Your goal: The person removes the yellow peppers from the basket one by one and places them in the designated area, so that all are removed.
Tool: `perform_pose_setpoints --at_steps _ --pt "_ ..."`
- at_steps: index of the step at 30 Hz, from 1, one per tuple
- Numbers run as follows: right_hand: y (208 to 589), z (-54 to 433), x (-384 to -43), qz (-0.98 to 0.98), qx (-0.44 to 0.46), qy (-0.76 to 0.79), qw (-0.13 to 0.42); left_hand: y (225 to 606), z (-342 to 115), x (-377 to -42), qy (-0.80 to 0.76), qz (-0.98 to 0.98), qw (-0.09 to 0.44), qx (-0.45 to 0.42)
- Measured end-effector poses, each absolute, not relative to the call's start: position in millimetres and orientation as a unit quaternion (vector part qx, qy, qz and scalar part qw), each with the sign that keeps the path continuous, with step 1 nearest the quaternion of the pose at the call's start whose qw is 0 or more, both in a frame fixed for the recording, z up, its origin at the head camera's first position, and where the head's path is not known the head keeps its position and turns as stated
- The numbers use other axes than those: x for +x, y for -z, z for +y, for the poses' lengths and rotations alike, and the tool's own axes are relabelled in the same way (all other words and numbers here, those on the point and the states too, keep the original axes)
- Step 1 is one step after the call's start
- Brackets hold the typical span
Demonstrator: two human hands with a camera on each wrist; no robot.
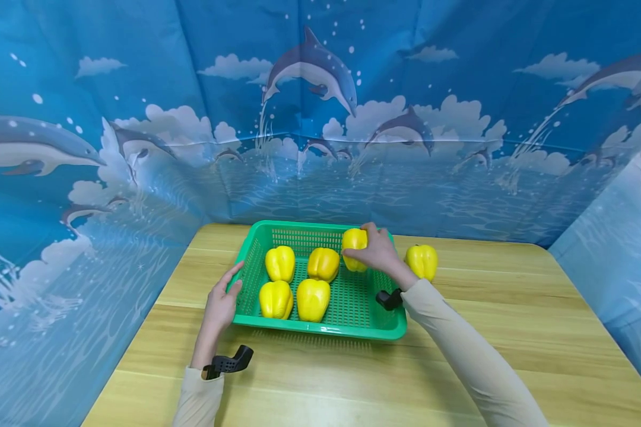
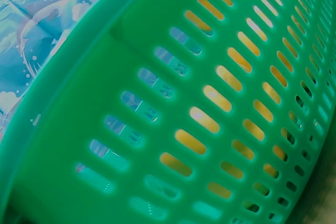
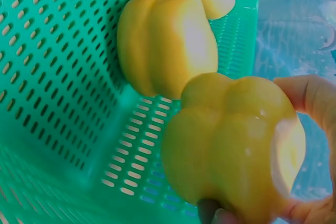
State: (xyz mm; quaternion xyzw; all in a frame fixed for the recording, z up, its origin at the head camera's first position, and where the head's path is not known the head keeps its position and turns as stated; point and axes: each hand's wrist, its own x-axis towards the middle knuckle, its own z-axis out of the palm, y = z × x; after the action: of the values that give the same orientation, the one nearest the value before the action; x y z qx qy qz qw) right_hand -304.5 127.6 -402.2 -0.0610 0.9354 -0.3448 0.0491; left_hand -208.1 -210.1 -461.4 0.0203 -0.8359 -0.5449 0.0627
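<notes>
My right hand grips a yellow bell pepper over the back right part of a green plastic basket. The right wrist view shows fingers and thumb on opposite sides of that held pepper. Inside the basket sit a front-middle pepper, a front-left one, a back-left one and a more orange one. At the basket's left side, my left hand touches the rim with fingers extended. Its wrist view is filled by the slotted basket wall, with yellow showing through.
Another yellow pepper stands on the wooden table just right of the basket, close to my right wrist. A blue dolphin-print curtain hangs behind the table and along both sides. Black wrist cameras sit on both arms.
</notes>
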Motion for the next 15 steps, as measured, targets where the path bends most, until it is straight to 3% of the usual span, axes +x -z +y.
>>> perform_pose_setpoints --at_steps 15 --pt "391 135 -286 0.924 -0.058 0.375 -0.041 463 -211 -209 0.537 -0.841 0.063 0.017"
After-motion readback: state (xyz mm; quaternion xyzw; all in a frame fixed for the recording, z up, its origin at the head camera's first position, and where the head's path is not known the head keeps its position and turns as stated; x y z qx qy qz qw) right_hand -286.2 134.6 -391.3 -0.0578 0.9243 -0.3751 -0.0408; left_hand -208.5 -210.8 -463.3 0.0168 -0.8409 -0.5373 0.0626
